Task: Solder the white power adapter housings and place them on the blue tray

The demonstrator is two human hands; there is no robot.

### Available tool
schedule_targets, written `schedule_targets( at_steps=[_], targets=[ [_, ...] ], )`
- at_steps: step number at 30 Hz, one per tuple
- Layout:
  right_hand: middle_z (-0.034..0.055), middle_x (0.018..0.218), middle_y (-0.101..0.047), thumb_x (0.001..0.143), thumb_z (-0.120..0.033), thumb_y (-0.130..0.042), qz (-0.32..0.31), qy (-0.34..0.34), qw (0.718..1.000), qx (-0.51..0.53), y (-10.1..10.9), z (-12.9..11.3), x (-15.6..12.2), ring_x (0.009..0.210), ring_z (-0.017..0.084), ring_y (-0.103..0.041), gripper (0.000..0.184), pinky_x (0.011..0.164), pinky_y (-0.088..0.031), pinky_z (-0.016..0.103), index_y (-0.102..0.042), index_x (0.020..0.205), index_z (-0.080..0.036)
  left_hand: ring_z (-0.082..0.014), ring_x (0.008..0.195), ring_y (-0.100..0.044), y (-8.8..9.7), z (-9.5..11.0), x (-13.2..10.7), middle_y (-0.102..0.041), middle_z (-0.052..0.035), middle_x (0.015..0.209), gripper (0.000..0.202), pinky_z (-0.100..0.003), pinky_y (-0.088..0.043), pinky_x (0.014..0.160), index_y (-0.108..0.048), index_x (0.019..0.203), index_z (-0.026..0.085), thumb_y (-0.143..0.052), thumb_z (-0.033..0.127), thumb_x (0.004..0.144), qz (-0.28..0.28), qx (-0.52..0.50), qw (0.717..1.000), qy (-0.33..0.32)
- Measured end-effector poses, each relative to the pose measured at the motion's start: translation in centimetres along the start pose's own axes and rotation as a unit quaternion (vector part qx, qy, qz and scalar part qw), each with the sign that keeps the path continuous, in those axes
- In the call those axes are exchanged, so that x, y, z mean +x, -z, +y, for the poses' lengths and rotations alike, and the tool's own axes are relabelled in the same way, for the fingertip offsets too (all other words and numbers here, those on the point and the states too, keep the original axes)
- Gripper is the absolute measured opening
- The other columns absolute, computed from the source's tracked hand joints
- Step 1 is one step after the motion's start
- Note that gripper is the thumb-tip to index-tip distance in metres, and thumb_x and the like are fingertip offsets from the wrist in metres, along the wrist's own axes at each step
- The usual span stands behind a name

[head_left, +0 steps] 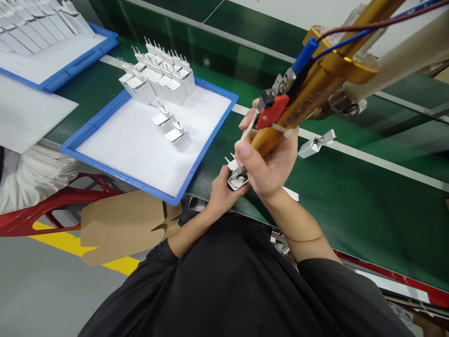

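Observation:
My left hand [224, 191] is closed around a white plug-in charger housing [238, 182], its open end up and some inner parts showing. My right hand [271, 171] wraps round a gold glue gun [303, 100], which points down toward that housing. A red switch [272, 112] with a metal lever sits on the gun's side, by my right fingers. The nozzle tip is mostly hidden by my right hand. To the right, another white charger housing [310, 149] lies on the green bench with its plug part open and wires visible.
Left of my hands is a blue-rimmed tray [213, 140] with several upright white chargers [171, 84]. A second blue tray [84, 58] of chargers stands farther left. Wires [372, 29] and a pale hose [403, 56] run from the gun. A person's pale sleeve [38, 178] and a red chair [52, 206] are at left.

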State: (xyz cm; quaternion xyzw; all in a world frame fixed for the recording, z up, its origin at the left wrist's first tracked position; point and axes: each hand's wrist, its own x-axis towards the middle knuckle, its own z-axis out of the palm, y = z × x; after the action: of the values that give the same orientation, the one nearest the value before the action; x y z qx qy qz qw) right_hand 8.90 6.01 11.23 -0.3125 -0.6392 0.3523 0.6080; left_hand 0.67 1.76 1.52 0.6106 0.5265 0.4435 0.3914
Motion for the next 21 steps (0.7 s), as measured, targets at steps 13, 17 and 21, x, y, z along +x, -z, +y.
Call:
schedule_targets(
  at_steps=[13, 17, 21],
  targets=[
    [-0.0032, 0.088, -0.058, 0.085, -0.051, -0.059, 0.145, 0.013, 0.989, -0.035, 1.6, 2.0, 2.9, 0.051, 0.006, -0.039, 0.035, 0.051, -0.044, 0.023, -0.038, 0.104, -0.031, -0.0133, 0.07, -0.059, 5.5, -1.3, -0.5, -0.066, -0.0016, 0.086, 0.042, -0.022, -0.046, 0.061, -0.065, 0.107, 0.02, -0.07, 0.048, 0.076, -0.056, -0.043, 0.988, 0.139],
    [-0.0008, 0.095, -0.057, 0.087, -0.057, -0.051, 0.15, -0.002, 0.984, -0.093, 2.2, 2.3, 3.2, 0.055, 0.008, -0.04, 0.038, 0.057, -0.045, 0.026, -0.033, 0.108, -0.031, -0.017, 0.081, -0.062, 5.4, -1.5, -0.7, -0.067, -0.0027, 0.093, 0.041, -0.026, -0.048, 0.07, -0.064, 0.111, 0.021, -0.069, 0.043, 0.077, -0.075, 0.04, 0.992, 0.097],
    [0.0004, 0.102, -0.057, 0.086, -0.061, -0.048, 0.133, -0.02, 0.987, -0.086, 2.3, 2.2, 3.2, 0.063, 0.01, -0.046, 0.044, 0.065, -0.046, 0.029, -0.031, 0.114, -0.033, -0.0221, 0.097, -0.061, 5.5, -1.5, -0.3, -0.067, -0.0045, 0.103, 0.043, -0.032, -0.049, 0.085, -0.062, 0.115, 0.023, -0.071, 0.036, 0.075, -0.092, 0.168, 0.981, 0.044]
  ],
)
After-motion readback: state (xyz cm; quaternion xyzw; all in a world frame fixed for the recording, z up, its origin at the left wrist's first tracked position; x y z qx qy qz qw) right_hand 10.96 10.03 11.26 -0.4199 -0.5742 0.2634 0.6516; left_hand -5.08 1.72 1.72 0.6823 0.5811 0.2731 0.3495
